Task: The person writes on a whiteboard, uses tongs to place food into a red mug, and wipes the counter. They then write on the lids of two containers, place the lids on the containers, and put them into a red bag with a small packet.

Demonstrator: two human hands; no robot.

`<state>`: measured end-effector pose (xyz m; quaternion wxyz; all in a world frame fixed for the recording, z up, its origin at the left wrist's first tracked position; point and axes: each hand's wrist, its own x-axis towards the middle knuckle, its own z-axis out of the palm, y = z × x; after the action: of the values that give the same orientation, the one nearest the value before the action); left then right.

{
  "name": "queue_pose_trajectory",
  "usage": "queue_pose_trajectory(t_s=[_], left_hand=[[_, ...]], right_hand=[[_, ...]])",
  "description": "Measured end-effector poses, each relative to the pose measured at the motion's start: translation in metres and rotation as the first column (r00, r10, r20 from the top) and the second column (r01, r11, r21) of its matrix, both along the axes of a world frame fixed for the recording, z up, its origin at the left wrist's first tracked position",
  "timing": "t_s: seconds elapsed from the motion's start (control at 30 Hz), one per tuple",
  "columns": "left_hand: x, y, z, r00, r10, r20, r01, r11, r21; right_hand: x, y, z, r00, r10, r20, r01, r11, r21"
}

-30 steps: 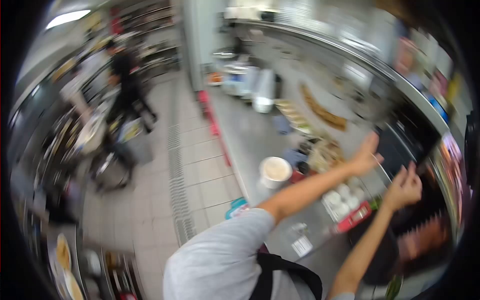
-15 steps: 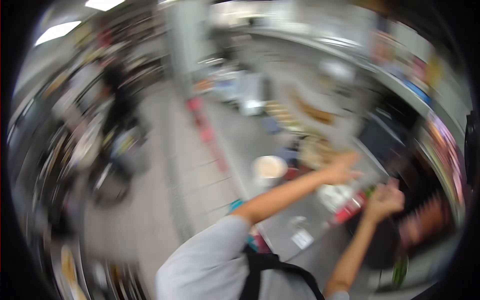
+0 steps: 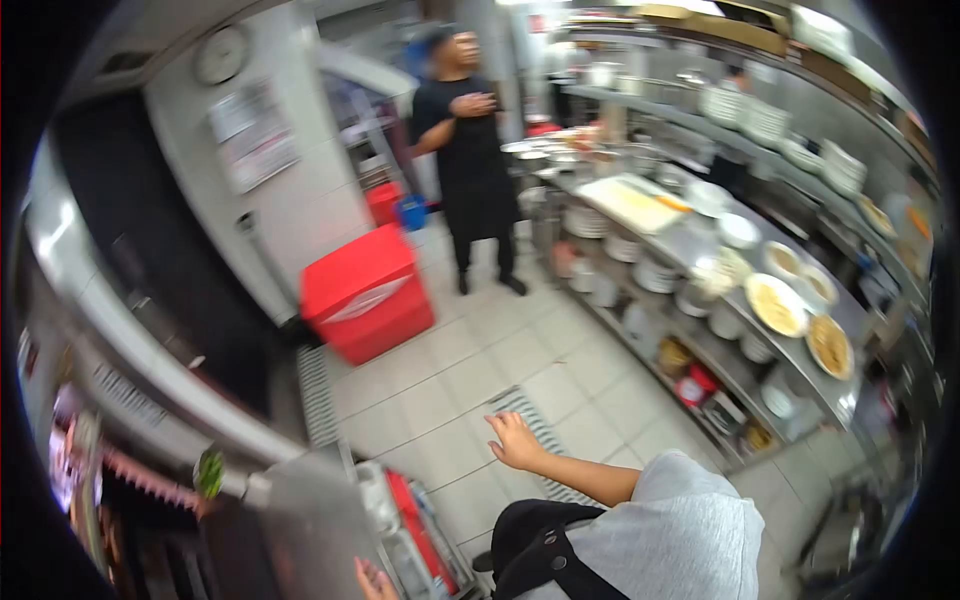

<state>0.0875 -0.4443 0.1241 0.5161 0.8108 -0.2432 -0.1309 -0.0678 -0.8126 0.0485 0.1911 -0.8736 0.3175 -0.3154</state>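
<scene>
My right hand point(image 3: 515, 440) is held out over the tiled floor, palm down, with its fingers apart and nothing in it. My left hand point(image 3: 375, 580) shows only in part at the bottom edge, beside a steel counter point(image 3: 320, 500). Its visible fingers look stretched out and hold nothing that I can see. Under the counter's edge, close to that hand, are metal containers point(image 3: 378, 495) and a red item point(image 3: 415, 530).
A person in black point(image 3: 470, 150) stands by a red bin point(image 3: 368, 290). On the right, a steel worktable point(image 3: 690, 255) carries a cutting board point(image 3: 635, 203) and plates of food point(image 3: 775, 303); stacked plates point(image 3: 745, 115) sit above. A dark door point(image 3: 170, 240) is at left.
My view has swung right, from the cluttered counter to the aisle and worktable. My hands have moved apart; the right one, earlier bent with curled fingers, is now spread over the floor.
</scene>
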Motion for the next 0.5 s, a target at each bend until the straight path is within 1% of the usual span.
queue_pose_trajectory(t_s=[0.07,0.1,0.13,0.17,0.2,0.23,0.3,0.33,0.37,0.4,0.43,0.47,0.5], left_hand=[[-0.007,-0.033,-0.094,0.965,-0.264,0.005,0.264,0.964,-0.046],[-0.04,-0.063,-0.08,0.956,-0.276,-0.097,0.28,0.959,0.039],[-0.017,-0.069,-0.14,0.891,-0.417,0.179,0.407,0.909,0.094],[-0.036,-0.093,-0.141,0.894,-0.444,0.058,0.431,0.888,0.159],[-0.063,-0.113,-0.114,0.849,-0.502,-0.168,0.523,0.843,0.127],[-0.079,-0.128,-0.117,0.835,-0.523,-0.171,0.544,0.83,0.121],[-0.109,-0.154,-0.128,0.78,-0.603,-0.167,0.62,0.782,0.068],[-0.121,-0.163,-0.131,0.748,-0.623,-0.229,0.649,0.759,0.055],[-0.127,-0.17,-0.146,0.741,-0.63,-0.234,0.657,0.752,0.055],[-0.128,-0.177,-0.164,0.697,-0.698,-0.161,0.714,0.697,0.068],[-0.129,-0.186,-0.174,0.646,-0.758,-0.086,0.763,0.64,0.088],[-0.131,-0.197,-0.173,0.654,-0.745,-0.134,0.756,0.638,0.143],[-0.132,-0.208,-0.17,0.653,-0.746,-0.132,0.757,0.638,0.142]], right_hand=[[-0.089,-0.026,-0.004,0.98,-0.197,0.014,0.197,0.98,0.035],[-0.134,-0.034,-0.01,0.95,-0.309,-0.054,0.312,0.949,0.052],[-0.153,-0.028,-0.015,0.902,-0.408,-0.139,0.417,0.908,0.044],[-0.186,-0.027,-0.022,0.851,-0.489,-0.194,0.509,0.857,0.074],[-0.219,-0.025,-0.028,0.798,-0.55,-0.246,0.587,0.803,0.106],[-0.244,-0.023,-0.031,0.783,-0.57,-0.249,0.607,0.789,0.099],[-0.287,-0.014,-0.037,0.702,-0.611,-0.366,0.697,0.695,0.176],[-0.304,-0.011,-0.045,0.691,-0.62,-0.373,0.708,0.684,0.175],[-0.318,-0.011,-0.052,0.662,-0.641,-0.388,0.74,0.642,0.201],[-0.328,-0.015,-0.056,0.634,-0.662,-0.4,0.768,0.601,0.223],[-0.335,-0.018,-0.056,0.629,-0.666,-0.4,0.772,0.595,0.222],[-0.34,-0.022,-0.054,0.608,-0.679,-0.412,0.792,0.559,0.246],[-0.346,-0.028,-0.054,0.588,-0.69,-0.423,0.808,0.525,0.267]])
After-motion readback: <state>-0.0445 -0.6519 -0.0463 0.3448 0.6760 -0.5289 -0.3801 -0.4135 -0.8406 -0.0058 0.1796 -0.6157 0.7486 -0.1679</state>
